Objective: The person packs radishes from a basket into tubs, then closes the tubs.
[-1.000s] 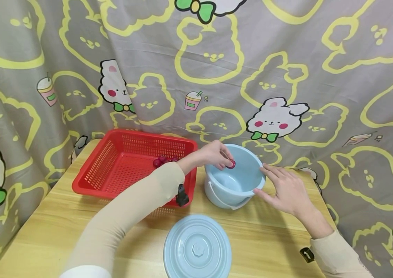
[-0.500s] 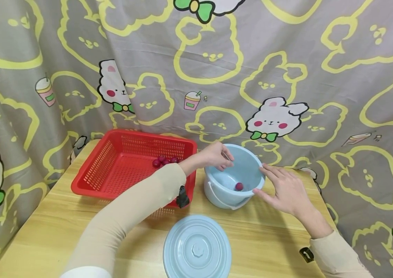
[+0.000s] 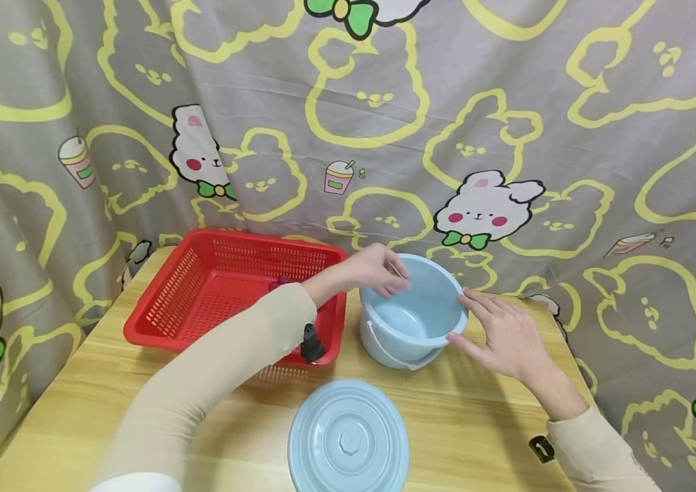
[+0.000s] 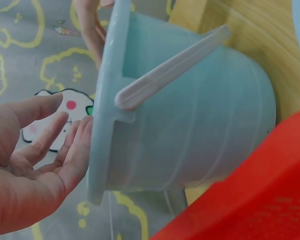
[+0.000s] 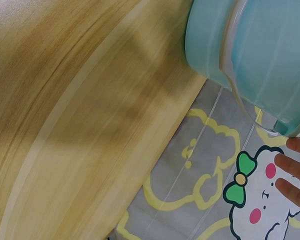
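In the head view my left hand (image 3: 377, 270) hangs over the left rim of a light blue bucket (image 3: 406, 345). Its fingers are loosely bent with nothing between them, as the left wrist view of the same hand (image 4: 45, 155) confirms. My right hand (image 3: 504, 335) rests its fingertips and thumb on the bucket's right rim, fingers fairly straight. Left of the bucket stands a red plastic basket (image 3: 157, 328). A few small dark red round fruits (image 3: 283, 281) show in it, mostly covered by my left forearm. No fruit shows inside the bucket from this angle.
A round light blue lid (image 3: 349, 441) lies on the wooden table (image 3: 477, 437) in front of the bucket. A white carrying handle (image 4: 175, 65) hangs on the bucket's side. A patterned grey curtain (image 3: 299, 89) hangs right behind the table.
A red fruit left my left hand's fingers and dropped into the bucket; it is now out of sight. The left hand has shifted slightly left. My right hand stayed on the rim.
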A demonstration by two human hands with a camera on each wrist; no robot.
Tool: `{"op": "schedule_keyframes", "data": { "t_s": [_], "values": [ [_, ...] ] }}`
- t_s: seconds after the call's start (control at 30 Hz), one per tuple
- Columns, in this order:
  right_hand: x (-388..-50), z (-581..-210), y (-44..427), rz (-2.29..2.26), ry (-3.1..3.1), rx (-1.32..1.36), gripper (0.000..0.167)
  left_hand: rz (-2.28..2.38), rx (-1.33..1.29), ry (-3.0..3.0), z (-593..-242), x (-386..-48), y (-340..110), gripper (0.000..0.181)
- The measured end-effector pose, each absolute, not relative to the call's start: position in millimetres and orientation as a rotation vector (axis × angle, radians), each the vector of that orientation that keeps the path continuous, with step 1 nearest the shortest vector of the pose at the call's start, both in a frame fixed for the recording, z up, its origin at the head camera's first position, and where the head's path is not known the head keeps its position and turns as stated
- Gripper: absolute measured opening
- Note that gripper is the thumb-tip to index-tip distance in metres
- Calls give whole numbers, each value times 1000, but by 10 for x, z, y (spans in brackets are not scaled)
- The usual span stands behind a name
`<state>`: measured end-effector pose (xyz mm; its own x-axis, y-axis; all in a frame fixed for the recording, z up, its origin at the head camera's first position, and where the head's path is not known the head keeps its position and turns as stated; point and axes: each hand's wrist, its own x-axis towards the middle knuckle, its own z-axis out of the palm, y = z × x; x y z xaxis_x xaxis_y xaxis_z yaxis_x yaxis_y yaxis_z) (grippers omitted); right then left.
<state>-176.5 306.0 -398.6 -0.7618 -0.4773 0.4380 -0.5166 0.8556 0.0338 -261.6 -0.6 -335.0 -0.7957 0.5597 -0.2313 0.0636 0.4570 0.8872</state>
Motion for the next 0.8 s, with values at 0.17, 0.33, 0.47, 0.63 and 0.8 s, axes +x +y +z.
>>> {"op": "schedule_keyframes", "data": {
  "t_s": [0.17, 0.33, 0.47, 0.63, 0.8],
  "values": [
    [-1763, -3977, 3058, 127, -2589, 733, 73, 1336, 505, 2217, -3294, -2642, -131, 26],
    [-1763, -3973, 3056, 126, -2587, 735, 73, 1360, 457, 2218, -3231, -2654, -288, 26],
    [-1765, -3975, 3058, 123, -2593, 734, 73, 1372, 444, 2228, -3200, -2680, -431, 30],
    [-1767, -3979, 3058, 115, -2594, 736, 74, 1411, 453, 2244, -3180, -2730, -646, 32],
    [-1766, -3981, 3056, 114, -2595, 736, 74, 1461, 403, 2245, -3184, -2802, -871, 32]
  ]
}}
